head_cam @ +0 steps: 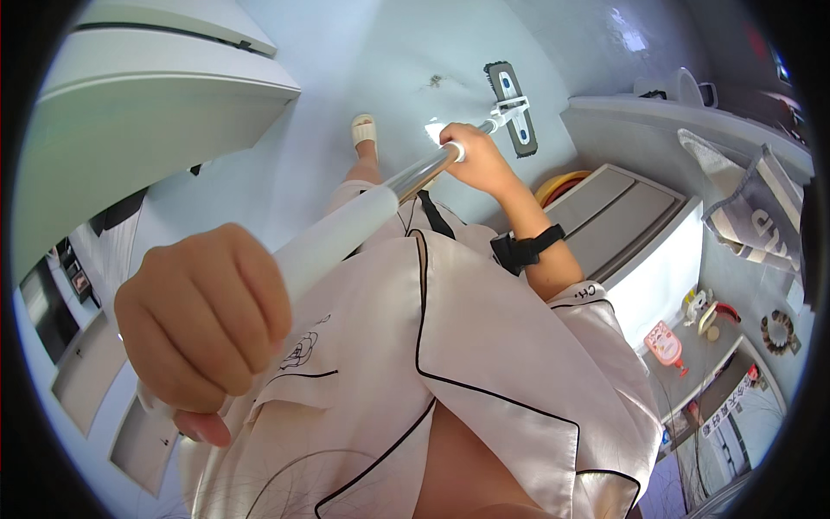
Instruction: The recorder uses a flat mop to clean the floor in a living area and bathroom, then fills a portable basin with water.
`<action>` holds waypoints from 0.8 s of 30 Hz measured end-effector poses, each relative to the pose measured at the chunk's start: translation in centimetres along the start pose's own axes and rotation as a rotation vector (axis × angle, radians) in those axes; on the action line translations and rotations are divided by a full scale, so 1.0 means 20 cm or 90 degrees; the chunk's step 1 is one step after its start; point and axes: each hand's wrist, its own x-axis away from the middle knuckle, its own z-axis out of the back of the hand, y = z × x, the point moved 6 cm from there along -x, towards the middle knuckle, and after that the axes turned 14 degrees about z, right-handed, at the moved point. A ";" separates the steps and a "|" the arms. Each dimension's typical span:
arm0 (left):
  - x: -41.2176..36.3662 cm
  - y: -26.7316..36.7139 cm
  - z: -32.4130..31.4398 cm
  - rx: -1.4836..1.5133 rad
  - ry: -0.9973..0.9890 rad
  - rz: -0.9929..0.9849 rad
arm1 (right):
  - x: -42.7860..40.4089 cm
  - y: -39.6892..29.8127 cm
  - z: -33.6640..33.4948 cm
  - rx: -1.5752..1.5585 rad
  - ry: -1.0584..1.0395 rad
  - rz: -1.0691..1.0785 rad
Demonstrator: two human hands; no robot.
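Note:
My left hand (204, 318), large and close to the camera, is closed around the upper end of the mop's white grip (337, 237). Farther down, my right hand (476, 159) wraps the metal pole by a white collar; a black strap with a small device sits on that forearm. The pole slopes away to the upper right. At its far end, a flat mop head (512, 110) with a grey pad and white swivel joint lies on the pale floor (402, 58). To its left is a small dark clump of debris (436, 81) on the floor.
A white cabinet (162, 110) juts in at the upper left. On the right are a low cabinet (616, 207), yellow and red basins (561, 188), a ledge (635, 110), hanging towels (752, 207) and a pink pump bottle (666, 344). One slippered foot (364, 133) shows ahead.

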 end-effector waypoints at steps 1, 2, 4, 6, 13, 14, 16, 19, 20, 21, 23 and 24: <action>-0.02 -0.02 0.04 -0.030 0.119 -0.055 | 0.02 0.05 0.01 0.003 0.006 -0.009; -0.01 -0.05 0.08 -0.061 0.240 -0.109 | 0.02 0.10 0.03 0.011 0.037 0.018; -0.02 -0.19 0.11 -0.085 0.293 -0.098 | 0.02 0.26 0.03 0.006 0.052 -0.029; -0.04 -0.22 0.15 -0.074 0.309 -0.063 | -0.02 0.33 0.01 -0.017 0.042 -0.067; -0.04 0.04 0.49 -0.104 0.179 0.001 | -0.41 0.25 -0.15 -0.036 0.061 -0.020; -0.04 0.07 0.54 -0.096 0.110 0.014 | -0.47 0.23 -0.17 -0.018 0.071 -0.011; -0.02 0.19 0.62 -0.130 0.046 0.042 | -0.62 0.18 -0.25 -0.026 0.084 0.011; 0.03 0.40 0.76 -0.168 -0.074 0.081 | -0.88 0.05 -0.36 -0.090 0.089 0.026; 0.02 0.46 0.80 -0.159 -0.122 0.097 | -0.95 -0.01 -0.38 -0.116 0.091 0.071; 0.02 0.50 0.84 -0.146 -0.173 0.113 | -1.02 -0.05 -0.41 -0.142 0.096 0.113; 0.05 0.61 0.88 -0.221 -0.087 0.087 | -1.14 -0.10 -0.47 -0.158 0.100 0.132; 0.06 0.66 0.93 -0.203 -0.134 0.262 | -1.19 -0.12 -0.50 -0.167 0.103 0.145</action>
